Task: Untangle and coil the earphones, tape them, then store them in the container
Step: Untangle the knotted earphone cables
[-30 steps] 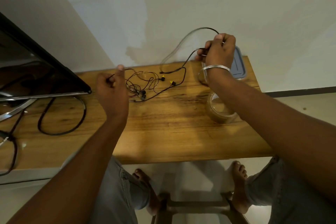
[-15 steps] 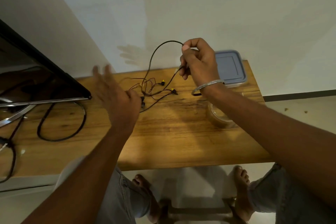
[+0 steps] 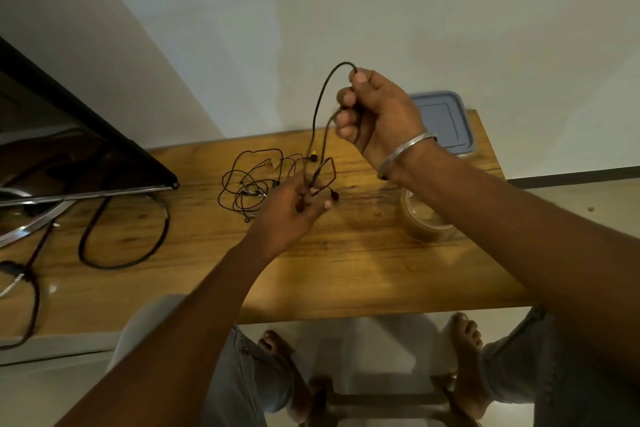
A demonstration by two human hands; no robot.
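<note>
A tangle of thin dark earphone cables lies on the wooden table, with yellow-tipped buds showing. My right hand is raised above the table, shut on a loop of black earphone cable that arcs up over its fingers. Lower down, my left hand pinches the same cable where it meets the tangle. A roll of clear brownish tape stands under my right forearm. The container with a grey-blue lid sits at the table's far right, partly hidden by my right hand.
A dark monitor on a metal stand fills the left side, with thick black cables looped on the table near it. The wall runs just behind the table. Below the front edge I see my knees, bare feet and a stool frame.
My left hand was open in the air and has come down onto the cable at the tangle. My right hand has lifted its loop higher and nearer.
</note>
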